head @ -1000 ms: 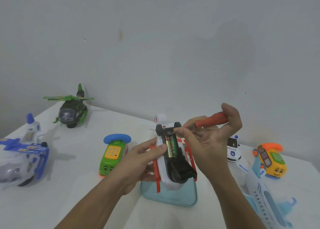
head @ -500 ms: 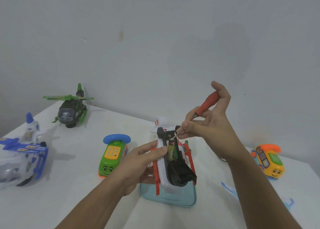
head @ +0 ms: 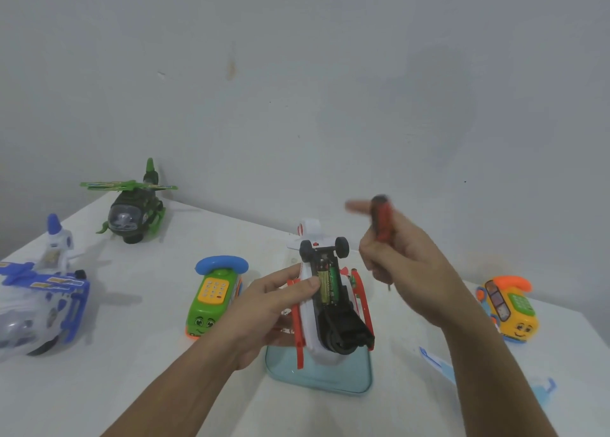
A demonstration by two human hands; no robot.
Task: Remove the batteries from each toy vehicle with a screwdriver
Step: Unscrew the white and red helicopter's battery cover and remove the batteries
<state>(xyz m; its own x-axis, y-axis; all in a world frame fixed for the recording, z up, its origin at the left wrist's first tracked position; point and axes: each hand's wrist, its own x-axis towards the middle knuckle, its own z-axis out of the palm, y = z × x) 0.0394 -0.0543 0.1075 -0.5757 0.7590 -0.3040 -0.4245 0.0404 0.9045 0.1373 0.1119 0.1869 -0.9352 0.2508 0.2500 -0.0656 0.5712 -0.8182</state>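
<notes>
1. The white and red plastic toy helicopter (head: 333,334) lies belly-up in front of me, over a translucent teal tray (head: 317,379). Its battery bay is open, with two glossy cylindrical batteries (head: 326,285) side by side inside.
2. The batteries' long axis runs roughly 12 to 6 o'clock, so I judge that prying at the 12 o'clock end should lift them.
3. My left hand (head: 274,308) grips the hull from 9 o'clock, its thumb touching the bay's edge. It is the nearer of my hands.
4. My right hand (head: 406,265) sits at 2 o'clock, apart from the toy, closed round the red-handled screwdriver (head: 381,220), tip downward and blurred.
5. On the matt white desk (head: 132,387), a green bus-shaped toy phone (head: 214,291) stands at 9 o'clock, an orange one (head: 508,308) at 3, and a dark green helicopter (head: 132,212) at 10.
</notes>
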